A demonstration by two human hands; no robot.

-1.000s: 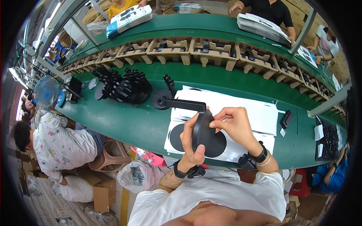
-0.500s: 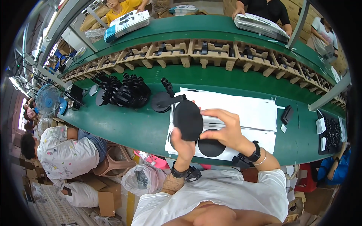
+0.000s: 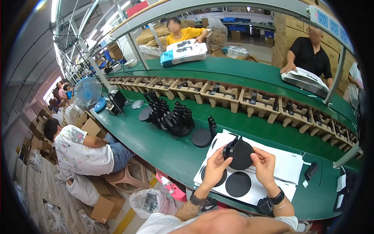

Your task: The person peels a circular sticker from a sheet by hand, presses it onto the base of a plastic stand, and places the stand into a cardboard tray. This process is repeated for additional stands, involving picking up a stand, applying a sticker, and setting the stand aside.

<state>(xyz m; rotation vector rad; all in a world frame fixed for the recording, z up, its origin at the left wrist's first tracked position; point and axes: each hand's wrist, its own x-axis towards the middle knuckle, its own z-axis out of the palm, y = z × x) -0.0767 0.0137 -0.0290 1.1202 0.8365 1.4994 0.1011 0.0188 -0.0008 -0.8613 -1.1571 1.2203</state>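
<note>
Between my two hands is a black stand with a round base (image 3: 240,155) and a short jointed arm on its left side. My left hand (image 3: 216,168) is closed on the arm and left edge. My right hand (image 3: 265,167) pinches the right edge of the base. Below it, black round pads (image 3: 238,184) lie on white sheets (image 3: 278,165). Another black stand (image 3: 203,137) rests on the green bench just beyond the sheets' left corner. Farther left, several similar stands (image 3: 173,119) are crowded together.
Brown moulded trays (image 3: 222,95) holding black parts line the belt beyond the bench. A small black block (image 3: 311,170) lies right of the sheets. A blue fan (image 3: 87,92) stands far left. Co-workers sit at left and across, with stacks of printed boxes (image 3: 183,53).
My view has swung up and left. The stand has been turned in my hands, its arm now upright at the left. My right hand has closed on the base's edge.
</note>
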